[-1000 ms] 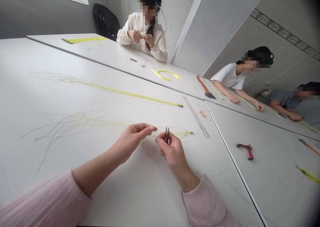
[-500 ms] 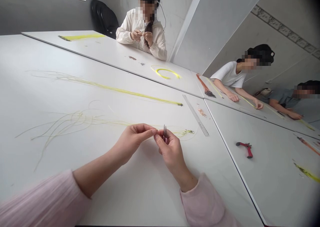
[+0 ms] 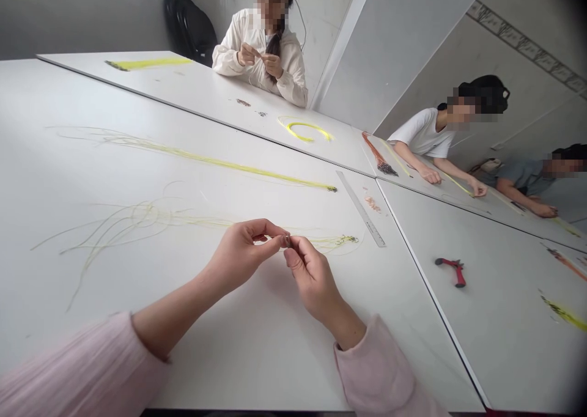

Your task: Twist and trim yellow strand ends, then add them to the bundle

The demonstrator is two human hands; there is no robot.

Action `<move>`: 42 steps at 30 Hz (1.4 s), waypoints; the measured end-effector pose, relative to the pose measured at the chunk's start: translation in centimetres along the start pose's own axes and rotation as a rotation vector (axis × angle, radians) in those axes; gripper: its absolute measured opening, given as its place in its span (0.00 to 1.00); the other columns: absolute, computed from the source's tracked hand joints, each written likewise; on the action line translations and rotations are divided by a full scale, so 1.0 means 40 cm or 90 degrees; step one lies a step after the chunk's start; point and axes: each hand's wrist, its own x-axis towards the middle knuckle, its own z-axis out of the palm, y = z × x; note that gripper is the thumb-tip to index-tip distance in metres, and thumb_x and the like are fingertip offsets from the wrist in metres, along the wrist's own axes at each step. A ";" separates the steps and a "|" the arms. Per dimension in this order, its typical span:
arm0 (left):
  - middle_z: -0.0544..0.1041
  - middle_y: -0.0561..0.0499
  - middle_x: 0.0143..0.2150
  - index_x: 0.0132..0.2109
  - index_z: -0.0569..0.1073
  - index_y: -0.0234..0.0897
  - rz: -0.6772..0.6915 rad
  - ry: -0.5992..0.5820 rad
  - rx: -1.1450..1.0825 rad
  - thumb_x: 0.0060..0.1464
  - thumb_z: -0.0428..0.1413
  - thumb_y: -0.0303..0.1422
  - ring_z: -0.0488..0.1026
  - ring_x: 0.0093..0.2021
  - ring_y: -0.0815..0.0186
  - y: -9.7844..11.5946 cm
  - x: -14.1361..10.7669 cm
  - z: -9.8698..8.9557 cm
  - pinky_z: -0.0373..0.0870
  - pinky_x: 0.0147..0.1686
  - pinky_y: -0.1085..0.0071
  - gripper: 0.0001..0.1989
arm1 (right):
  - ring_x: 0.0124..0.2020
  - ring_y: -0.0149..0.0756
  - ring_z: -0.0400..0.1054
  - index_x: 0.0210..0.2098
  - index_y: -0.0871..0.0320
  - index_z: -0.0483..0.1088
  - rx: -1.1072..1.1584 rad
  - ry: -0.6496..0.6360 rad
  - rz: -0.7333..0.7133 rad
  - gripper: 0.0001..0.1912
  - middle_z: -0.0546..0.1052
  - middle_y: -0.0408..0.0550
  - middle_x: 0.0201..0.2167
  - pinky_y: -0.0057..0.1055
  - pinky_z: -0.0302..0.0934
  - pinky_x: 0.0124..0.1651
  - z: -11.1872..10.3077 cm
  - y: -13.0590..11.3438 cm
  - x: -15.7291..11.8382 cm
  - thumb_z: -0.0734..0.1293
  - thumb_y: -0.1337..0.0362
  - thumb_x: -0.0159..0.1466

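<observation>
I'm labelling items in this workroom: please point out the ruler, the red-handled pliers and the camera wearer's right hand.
Ruler (image 3: 361,209): head view, middle of its flat face.
Red-handled pliers (image 3: 458,273): head view, on the red handle nearer the wearer.
Right hand (image 3: 315,279): head view, middle of the hand.

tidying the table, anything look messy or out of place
The near strands look untidy: their left ends fan out and loop over each other, while the far bundle runs mostly straight. Orange bits lie loose near the ruler; spilled or not, I can't tell.
</observation>
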 end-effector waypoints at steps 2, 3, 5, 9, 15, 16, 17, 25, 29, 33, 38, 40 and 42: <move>0.80 0.52 0.39 0.34 0.76 0.41 0.003 0.001 0.002 0.52 0.56 0.39 0.74 0.43 0.61 -0.001 0.000 0.001 0.69 0.44 0.65 0.08 | 0.27 0.29 0.56 0.43 0.57 0.65 -0.003 0.001 -0.011 0.11 0.66 0.43 0.30 0.28 0.51 0.29 0.002 0.001 0.000 0.57 0.59 0.67; 0.80 0.52 0.39 0.34 0.75 0.41 0.004 0.001 0.001 0.52 0.56 0.39 0.74 0.42 0.61 -0.002 0.000 0.002 0.69 0.44 0.65 0.08 | 0.28 0.29 0.57 0.43 0.58 0.65 -0.003 0.002 -0.018 0.11 0.66 0.43 0.30 0.28 0.51 0.30 0.003 0.002 0.000 0.57 0.59 0.67; 0.80 0.52 0.39 0.33 0.75 0.41 0.007 0.002 0.002 0.52 0.56 0.38 0.74 0.43 0.62 -0.004 0.000 0.003 0.69 0.44 0.65 0.07 | 0.28 0.29 0.57 0.43 0.58 0.65 -0.004 0.005 -0.034 0.11 0.67 0.43 0.30 0.28 0.52 0.31 0.004 0.003 0.000 0.57 0.60 0.67; 0.79 0.53 0.39 0.32 0.74 0.40 0.008 0.000 0.003 0.52 0.56 0.36 0.74 0.42 0.63 -0.007 0.000 0.005 0.70 0.44 0.66 0.05 | 0.29 0.29 0.57 0.42 0.58 0.65 -0.004 0.009 -0.046 0.10 0.66 0.42 0.29 0.28 0.52 0.32 0.006 0.007 0.001 0.57 0.61 0.67; 0.79 0.53 0.39 0.32 0.74 0.40 0.003 -0.008 -0.007 0.53 0.55 0.36 0.75 0.42 0.63 -0.009 0.003 0.006 0.70 0.43 0.66 0.05 | 0.28 0.29 0.56 0.40 0.59 0.65 -0.016 0.011 -0.043 0.10 0.65 0.41 0.28 0.28 0.52 0.32 0.006 0.011 0.001 0.57 0.61 0.67; 0.79 0.53 0.39 0.32 0.74 0.40 0.001 -0.008 -0.008 0.52 0.55 0.36 0.75 0.42 0.62 -0.010 0.003 0.006 0.70 0.43 0.66 0.05 | 0.28 0.29 0.56 0.40 0.59 0.65 -0.018 0.012 -0.043 0.10 0.65 0.41 0.28 0.28 0.52 0.32 0.006 0.011 0.001 0.57 0.61 0.67; 0.79 0.53 0.39 0.32 0.74 0.40 0.000 -0.010 -0.010 0.52 0.55 0.36 0.75 0.42 0.62 -0.010 0.004 0.006 0.70 0.43 0.66 0.05 | 0.28 0.29 0.56 0.40 0.59 0.65 -0.019 0.011 -0.044 0.10 0.65 0.41 0.28 0.28 0.52 0.31 0.006 0.011 0.001 0.57 0.61 0.67; 0.79 0.52 0.39 0.32 0.74 0.40 -0.012 -0.014 -0.009 0.52 0.55 0.35 0.75 0.42 0.62 -0.010 0.005 0.004 0.70 0.42 0.66 0.05 | 0.26 0.28 0.53 0.36 0.58 0.64 -0.032 0.012 -0.042 0.09 0.62 0.40 0.25 0.27 0.50 0.29 0.004 0.011 0.002 0.56 0.60 0.67; 0.79 0.52 0.39 0.31 0.73 0.40 -0.012 -0.016 -0.011 0.52 0.55 0.35 0.75 0.42 0.62 -0.007 0.004 0.003 0.70 0.43 0.65 0.05 | 0.25 0.28 0.52 0.32 0.57 0.62 -0.043 0.021 -0.041 0.10 0.59 0.39 0.23 0.28 0.48 0.28 0.003 0.013 0.003 0.57 0.60 0.67; 0.79 0.51 0.39 0.31 0.74 0.39 -0.012 -0.013 -0.023 0.52 0.56 0.36 0.75 0.42 0.61 -0.007 0.004 0.004 0.70 0.43 0.65 0.06 | 0.24 0.28 0.51 0.35 0.57 0.64 -0.016 0.024 -0.020 0.10 0.60 0.39 0.24 0.28 0.48 0.28 0.004 0.012 0.004 0.57 0.59 0.67; 0.79 0.50 0.40 0.33 0.75 0.39 -0.024 -0.027 -0.078 0.52 0.57 0.39 0.75 0.43 0.60 -0.009 0.005 0.004 0.70 0.44 0.63 0.08 | 0.23 0.27 0.49 0.40 0.57 0.65 0.080 0.017 0.026 0.12 0.59 0.39 0.24 0.27 0.47 0.26 0.002 0.014 0.005 0.57 0.55 0.67; 0.80 0.49 0.39 0.33 0.75 0.39 -0.026 -0.030 -0.091 0.51 0.57 0.38 0.75 0.43 0.60 -0.008 0.005 0.004 0.71 0.45 0.63 0.08 | 0.23 0.27 0.49 0.40 0.57 0.65 0.085 0.002 0.032 0.12 0.60 0.39 0.25 0.27 0.47 0.25 0.001 0.014 0.003 0.58 0.55 0.67; 0.80 0.49 0.39 0.33 0.75 0.39 -0.028 -0.032 -0.097 0.51 0.57 0.37 0.75 0.42 0.60 -0.006 0.005 0.004 0.71 0.45 0.63 0.07 | 0.23 0.27 0.50 0.39 0.57 0.64 0.070 -0.004 0.026 0.11 0.60 0.40 0.25 0.27 0.47 0.25 0.001 0.013 0.001 0.58 0.56 0.66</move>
